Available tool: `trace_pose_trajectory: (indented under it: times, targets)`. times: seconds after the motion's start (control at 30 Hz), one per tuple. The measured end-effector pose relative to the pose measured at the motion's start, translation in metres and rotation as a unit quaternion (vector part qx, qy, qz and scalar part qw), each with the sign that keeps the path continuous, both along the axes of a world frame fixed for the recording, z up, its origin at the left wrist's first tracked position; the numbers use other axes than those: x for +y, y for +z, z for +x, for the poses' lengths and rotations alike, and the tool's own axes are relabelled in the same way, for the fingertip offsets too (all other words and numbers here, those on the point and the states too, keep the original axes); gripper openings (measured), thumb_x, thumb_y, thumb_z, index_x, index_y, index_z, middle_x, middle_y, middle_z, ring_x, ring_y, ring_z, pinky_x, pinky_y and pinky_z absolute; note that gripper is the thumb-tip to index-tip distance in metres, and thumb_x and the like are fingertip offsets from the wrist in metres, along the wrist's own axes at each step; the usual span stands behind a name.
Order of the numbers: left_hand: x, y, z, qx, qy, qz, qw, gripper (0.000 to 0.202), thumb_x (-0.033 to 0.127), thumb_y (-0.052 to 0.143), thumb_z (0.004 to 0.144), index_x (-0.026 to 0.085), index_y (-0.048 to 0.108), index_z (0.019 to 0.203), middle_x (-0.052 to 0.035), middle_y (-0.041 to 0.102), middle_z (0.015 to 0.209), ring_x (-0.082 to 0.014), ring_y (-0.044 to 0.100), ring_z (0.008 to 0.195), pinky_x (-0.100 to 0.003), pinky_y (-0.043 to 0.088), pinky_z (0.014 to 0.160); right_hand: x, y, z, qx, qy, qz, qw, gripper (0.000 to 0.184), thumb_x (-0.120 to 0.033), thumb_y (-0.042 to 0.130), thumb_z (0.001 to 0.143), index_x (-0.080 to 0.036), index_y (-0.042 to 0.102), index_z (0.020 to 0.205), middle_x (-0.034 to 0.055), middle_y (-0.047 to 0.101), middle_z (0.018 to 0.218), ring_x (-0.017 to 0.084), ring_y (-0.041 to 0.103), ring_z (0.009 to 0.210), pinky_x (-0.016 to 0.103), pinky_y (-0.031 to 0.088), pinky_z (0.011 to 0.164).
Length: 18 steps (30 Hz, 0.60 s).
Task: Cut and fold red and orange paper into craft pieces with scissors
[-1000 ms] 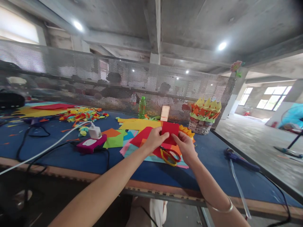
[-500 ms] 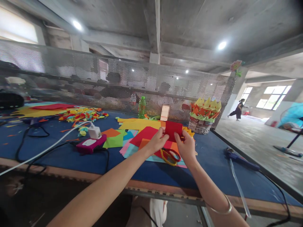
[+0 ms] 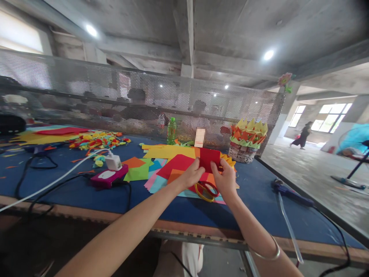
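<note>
Between my two hands a small piece of red paper (image 3: 209, 158) is held up over the table. My left hand (image 3: 193, 172) pinches its left edge with thumb and fingers. My right hand (image 3: 225, 175) grips the lower right part, the thumb lying on the near face. Below them, scissors (image 3: 206, 191) with yellow and red handles rest on a pile of coloured sheets; their blades are hidden. A large red sheet (image 3: 173, 165) lies left of my hands, with yellow paper (image 3: 168, 151) behind it. Yellow folded paper points (image 3: 230, 160) show just beyond my right hand.
A pink power strip (image 3: 109, 176) with a white charger (image 3: 113, 161) sits on the left, cables trailing. Behind are folded scraps (image 3: 99, 141), a green bottle (image 3: 172, 130) and a folded-paper basket (image 3: 247, 144). A glue gun (image 3: 292, 193) lies right. A person (image 3: 302, 135) walks in the background.
Both hands keep their hold on the red paper, nearly unmoved. The view has shifted slightly, and the person in the background has moved to the right.
</note>
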<state>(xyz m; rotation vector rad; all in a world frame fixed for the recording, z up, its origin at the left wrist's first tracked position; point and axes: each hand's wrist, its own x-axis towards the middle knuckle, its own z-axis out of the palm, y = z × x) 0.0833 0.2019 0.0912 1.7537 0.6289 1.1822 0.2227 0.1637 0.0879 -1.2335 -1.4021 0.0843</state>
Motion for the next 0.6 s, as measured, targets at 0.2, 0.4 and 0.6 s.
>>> trace_pose_trajectory:
  times: [0.2, 0.4, 0.6]
  targets:
    - [-0.003, 0.003, -0.001, -0.012, -0.005, -0.021, 1.0, 0.024, 0.007, 0.052, 0.075, 0.02, 0.059, 0.094, -0.0029, 0.065, 0.091, -0.0215, 0.057, 0.095, -0.035, 0.04, 0.097, -0.001, 0.001, 0.0, 0.004, -0.001, -0.004, 1.0, 0.021, -0.041, 0.055, 0.087, -0.021, 0.061, 0.083, 0.0042, 0.069, 0.079, 0.018, 0.058, 0.063, 0.029, 0.043, 0.06]
    - [-0.002, 0.01, 0.001, -0.08, -0.017, -0.063, 0.995, 0.013, 0.025, 0.06, 0.084, 0.017, 0.06, 0.095, -0.0067, 0.068, 0.094, -0.0205, 0.062, 0.091, -0.033, 0.047, 0.086, -0.001, 0.002, -0.001, 0.027, 0.03, -0.011, 0.999, 0.022, -0.04, 0.055, 0.087, -0.02, 0.064, 0.086, 0.0043, 0.07, 0.079, 0.018, 0.059, 0.063, 0.029, 0.046, 0.061]
    - [-0.002, 0.015, -0.006, -0.134, -0.056, -0.122, 0.982, 0.033, 0.036, 0.073, 0.077, 0.012, 0.068, 0.098, -0.0113, 0.073, 0.091, -0.0213, 0.068, 0.08, -0.035, 0.051, 0.08, 0.002, -0.001, -0.004, 0.073, 0.122, -0.032, 0.989, 0.025, -0.04, 0.056, 0.086, -0.019, 0.066, 0.096, 0.0045, 0.071, 0.085, 0.019, 0.063, 0.071, 0.029, 0.05, 0.063]
